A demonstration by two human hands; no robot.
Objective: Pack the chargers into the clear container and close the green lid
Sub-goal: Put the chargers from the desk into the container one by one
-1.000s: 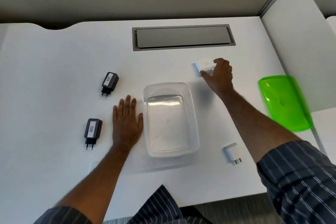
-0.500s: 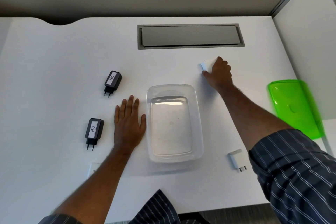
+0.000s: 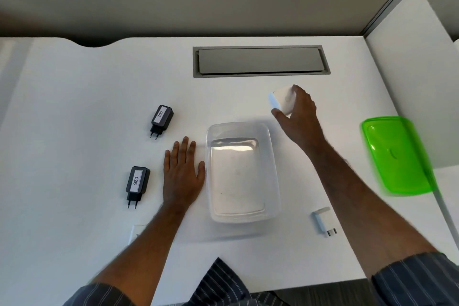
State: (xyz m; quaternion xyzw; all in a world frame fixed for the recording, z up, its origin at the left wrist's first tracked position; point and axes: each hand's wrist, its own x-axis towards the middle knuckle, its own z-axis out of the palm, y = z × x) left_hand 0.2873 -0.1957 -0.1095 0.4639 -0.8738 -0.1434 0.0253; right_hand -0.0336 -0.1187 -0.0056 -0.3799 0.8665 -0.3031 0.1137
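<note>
The clear container (image 3: 273, 181) stands open and empty in the middle of the white desk. My left hand (image 3: 183, 171) lies flat on the desk against its left wall. Just beyond the container's far right corner, my right hand (image 3: 296, 112) grips a white charger (image 3: 282, 99), lifted and tilted off the desk. Two black chargers lie to the left: one labelled 002 (image 3: 161, 118), one labelled 026 (image 3: 137, 182). Another white charger (image 3: 324, 221) lies to the right of the container's near corner. The green lid (image 3: 395, 154) rests at the right edge.
A grey cable hatch (image 3: 260, 61) is set into the desk behind the container. A white divider panel (image 3: 417, 57) rises along the right side, with the lid leaning by it. A small white sticker (image 3: 135, 232) sits near my left forearm.
My right hand has closed on the white charger and raised it off the desk, tilting it toward the container. My left hand has stayed flat beside the container.
</note>
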